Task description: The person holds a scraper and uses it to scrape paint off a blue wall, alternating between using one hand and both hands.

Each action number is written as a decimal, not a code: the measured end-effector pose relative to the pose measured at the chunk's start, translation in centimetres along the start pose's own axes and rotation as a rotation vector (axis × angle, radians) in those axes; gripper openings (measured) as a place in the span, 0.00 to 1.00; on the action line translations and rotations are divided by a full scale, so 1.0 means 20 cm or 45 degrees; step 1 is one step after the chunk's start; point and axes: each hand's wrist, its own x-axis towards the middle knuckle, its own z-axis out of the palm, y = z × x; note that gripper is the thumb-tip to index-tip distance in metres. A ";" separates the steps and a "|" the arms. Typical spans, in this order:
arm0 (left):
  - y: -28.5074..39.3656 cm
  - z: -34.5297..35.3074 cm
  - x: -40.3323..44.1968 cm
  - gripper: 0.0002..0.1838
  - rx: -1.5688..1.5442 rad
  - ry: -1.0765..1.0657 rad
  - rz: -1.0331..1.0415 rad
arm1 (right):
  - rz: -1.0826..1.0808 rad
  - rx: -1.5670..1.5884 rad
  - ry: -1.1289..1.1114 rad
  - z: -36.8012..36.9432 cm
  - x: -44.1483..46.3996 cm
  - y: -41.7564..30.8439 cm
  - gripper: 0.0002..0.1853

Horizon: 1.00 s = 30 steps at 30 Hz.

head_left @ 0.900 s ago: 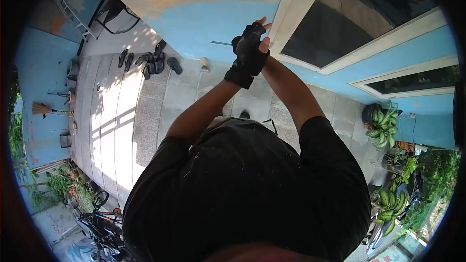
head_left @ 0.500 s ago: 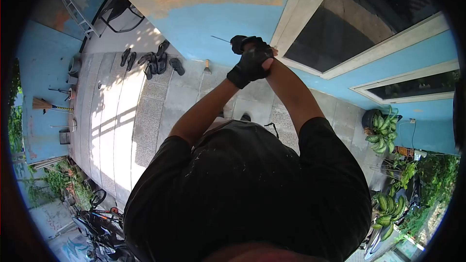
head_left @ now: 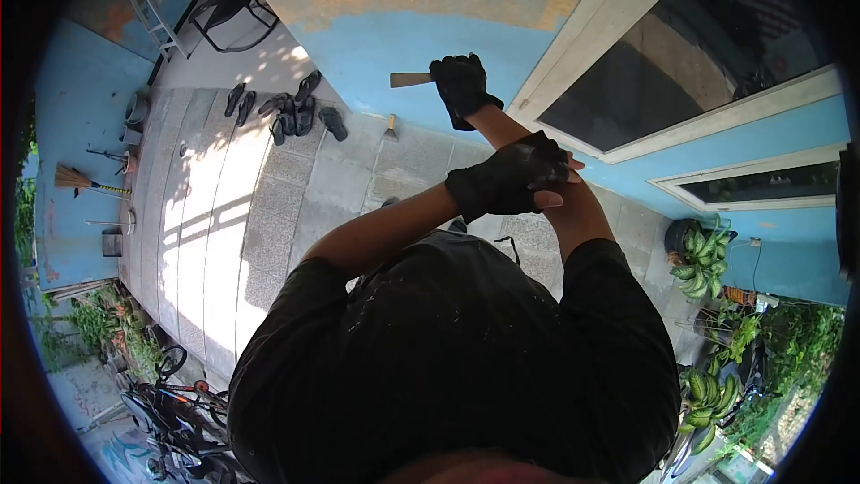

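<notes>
My right hand (head_left: 460, 87), in a black fingerless glove, is closed around a scraper. The scraper's flat blade (head_left: 410, 80) sticks out to the left, before the blue wall (head_left: 394, 40); the fist hides its handle. Lower down, my left hand (head_left: 515, 177), gloved the same way, lies across my right forearm (head_left: 582, 206) with thumb and fingers around it. A second scraper (head_left: 391, 129) with a wooden handle stands or lies at the foot of the wall.
Several dark sandals (head_left: 296, 115) lie on the paving by the wall corner. At right are a framed window (head_left: 645, 63) and a potted plant (head_left: 699, 255). A black chair (head_left: 235, 4), a broom (head_left: 85, 181) and a bicycle (head_left: 175, 376) are at left.
My left hand has slid from the right wrist down onto the forearm. The scraper has turned from edge-on to showing its flat side.
</notes>
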 end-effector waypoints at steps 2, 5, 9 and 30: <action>0.03 -0.27 0.00 0.26 -0.209 -0.063 -0.407 | 0.041 -0.053 -0.199 -0.06 0.01 -0.08 0.11; -0.24 -0.55 -0.05 0.24 0.235 0.392 -0.493 | 0.005 -0.151 0.001 -0.09 -0.01 -0.14 0.22; -0.27 -0.56 -0.28 0.26 0.654 0.030 -0.369 | -0.178 -0.104 0.094 -0.05 0.16 -0.21 0.22; -0.51 -1.20 -0.82 0.56 -2.427 0.927 -0.725 | 1.230 2.484 0.038 -0.39 0.05 -0.38 0.29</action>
